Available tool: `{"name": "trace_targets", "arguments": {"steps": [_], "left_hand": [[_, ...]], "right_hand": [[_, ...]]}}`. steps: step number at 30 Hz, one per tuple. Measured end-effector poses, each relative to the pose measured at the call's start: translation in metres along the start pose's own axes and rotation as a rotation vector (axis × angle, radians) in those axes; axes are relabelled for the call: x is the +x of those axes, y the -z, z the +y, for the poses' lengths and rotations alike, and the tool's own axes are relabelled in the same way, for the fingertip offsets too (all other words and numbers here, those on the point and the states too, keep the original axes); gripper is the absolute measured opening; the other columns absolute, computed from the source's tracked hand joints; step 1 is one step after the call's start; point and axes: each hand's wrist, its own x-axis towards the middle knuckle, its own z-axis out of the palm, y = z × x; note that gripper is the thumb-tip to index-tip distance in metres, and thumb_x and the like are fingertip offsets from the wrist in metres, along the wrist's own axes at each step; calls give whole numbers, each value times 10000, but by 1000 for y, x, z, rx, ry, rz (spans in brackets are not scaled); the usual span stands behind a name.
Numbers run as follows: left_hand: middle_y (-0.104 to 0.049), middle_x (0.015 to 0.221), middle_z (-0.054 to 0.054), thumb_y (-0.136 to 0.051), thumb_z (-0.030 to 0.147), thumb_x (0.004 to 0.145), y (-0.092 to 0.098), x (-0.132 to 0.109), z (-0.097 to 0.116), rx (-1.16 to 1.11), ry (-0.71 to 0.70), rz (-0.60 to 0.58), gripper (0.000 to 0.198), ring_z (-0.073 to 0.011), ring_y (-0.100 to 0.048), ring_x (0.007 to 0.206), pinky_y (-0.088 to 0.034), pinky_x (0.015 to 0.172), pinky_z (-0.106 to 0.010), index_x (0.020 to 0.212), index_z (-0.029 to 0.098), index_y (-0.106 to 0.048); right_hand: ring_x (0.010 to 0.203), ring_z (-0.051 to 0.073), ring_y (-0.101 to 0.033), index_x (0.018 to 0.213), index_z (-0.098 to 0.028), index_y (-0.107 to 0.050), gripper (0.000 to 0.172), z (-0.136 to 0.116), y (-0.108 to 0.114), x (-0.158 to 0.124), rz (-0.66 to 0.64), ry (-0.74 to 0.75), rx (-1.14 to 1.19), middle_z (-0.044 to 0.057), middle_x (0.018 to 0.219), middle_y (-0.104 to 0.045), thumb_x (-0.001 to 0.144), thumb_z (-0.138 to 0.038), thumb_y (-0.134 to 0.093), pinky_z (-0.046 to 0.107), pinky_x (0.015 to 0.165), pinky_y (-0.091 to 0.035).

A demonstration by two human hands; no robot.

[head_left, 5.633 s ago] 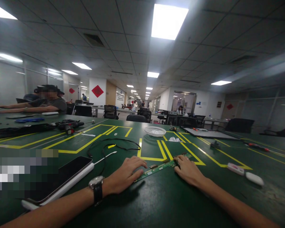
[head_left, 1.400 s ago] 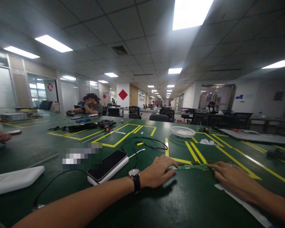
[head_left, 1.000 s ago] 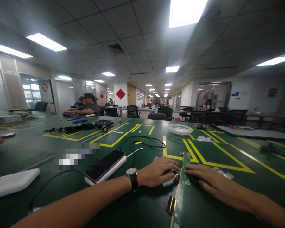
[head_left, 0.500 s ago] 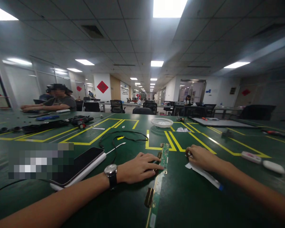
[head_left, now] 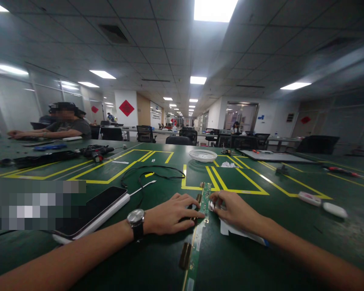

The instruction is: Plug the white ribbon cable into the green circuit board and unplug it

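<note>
The left grip [head_left: 172,213] is spread; the right grip [head_left: 233,208] is pinching a small pale piece [head_left: 212,205]. On the green bench [head_left: 157,266] lies a narrow circuit board [head_left: 197,240], touched by the left fingertips. To its right is a white strip [head_left: 226,227], partly under the right grip.

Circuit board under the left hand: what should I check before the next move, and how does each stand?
1. Left hand on the circuit board: ok, fingers rest across its far part.
2. Right hand touching the board: cannot tell; it is close by the right edge.
3. Small pale piece at the right fingertips identifiable: cannot tell, partly hidden.
4. Whole board in view: not ok, its near end runs out of the picture.
5. Phone apart from the board: ok, off to the left.
6. White basket apart from both hands: ok, farther off.
</note>
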Motion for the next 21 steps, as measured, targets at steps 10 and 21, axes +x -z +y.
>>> {"name": "trace_targets", "arguments": {"steps": [10, 21], "left_hand": [[-519, 1353, -46, -437, 377, 1016, -1, 0, -2, -10, -12, 12, 388, -251, -492, 1194, -369, 1025, -393, 1400, 366, -498], [-299, 1570, -26, -439, 422, 1013, 0, 1, -1, -25, 103, -94, 405, -335, -317, 1387, -301, 1091, -576, 1418, 417, -453]], "right_hand": [[844, 207, -617, 1062, -170, -675, 249, -13, -1, -1, 47, -37, -93, 83, 977, -673, 836, -246, -603, 351, 762, -506], [866, 196, -613, 1019, -187, -660, 178, -3, -7, 0, 65, 75, -46, 58, 959, -662, 868, -222, -572, 351, 785, -494]]}}
